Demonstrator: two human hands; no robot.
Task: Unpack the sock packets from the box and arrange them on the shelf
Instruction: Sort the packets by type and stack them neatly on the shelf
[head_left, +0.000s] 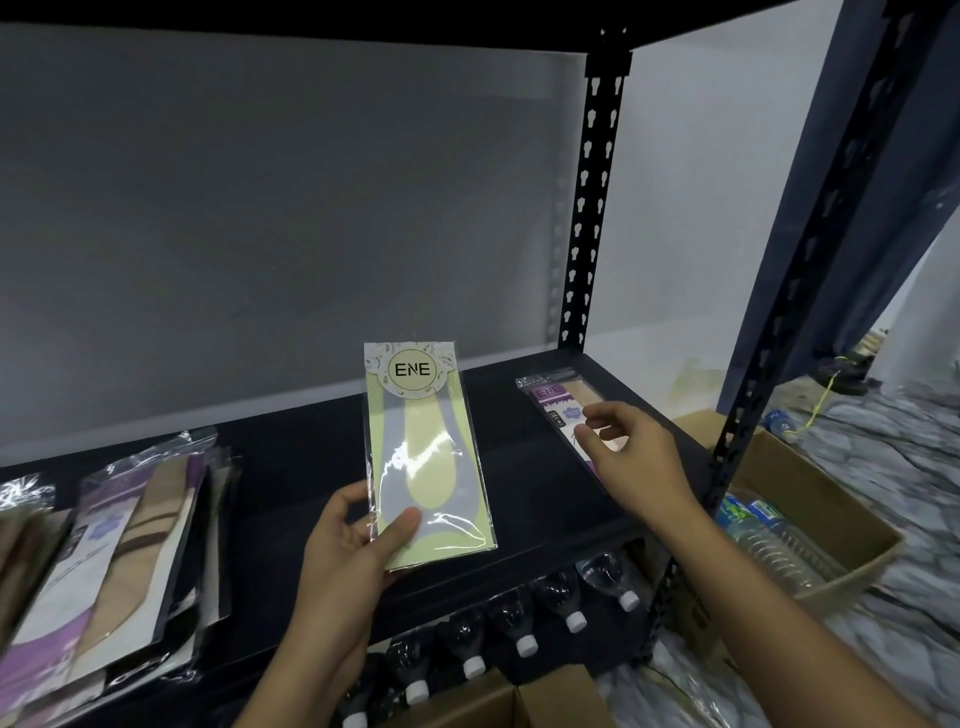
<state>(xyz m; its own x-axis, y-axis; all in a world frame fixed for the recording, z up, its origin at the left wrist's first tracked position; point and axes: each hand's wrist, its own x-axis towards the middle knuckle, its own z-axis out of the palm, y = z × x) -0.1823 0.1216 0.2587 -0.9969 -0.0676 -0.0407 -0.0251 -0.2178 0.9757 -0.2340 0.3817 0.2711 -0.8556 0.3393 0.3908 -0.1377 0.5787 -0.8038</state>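
Pinching green packet (426, 457) at its bottom, L hand (340, 556) has thumb in front, fingers (349, 500) behind, above shelf (291, 457). R hand (634, 457), fingers loosely spread, over purple packet (551, 400) lying on shelf; contact unclear.

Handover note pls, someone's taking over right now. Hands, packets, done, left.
Left hand: grips the green ENE packet by its lower end and holds it up over the shelf.
Right hand: fingers loosely curled just over the purple packet, no clear grip.
Purple packet lies flat at the right of the shelf.
Done: a pile of packets sits at the shelf's left.
Left: place the green packet. The cardboard box at the bottom edge hides its contents, so the remaining count is unknown.
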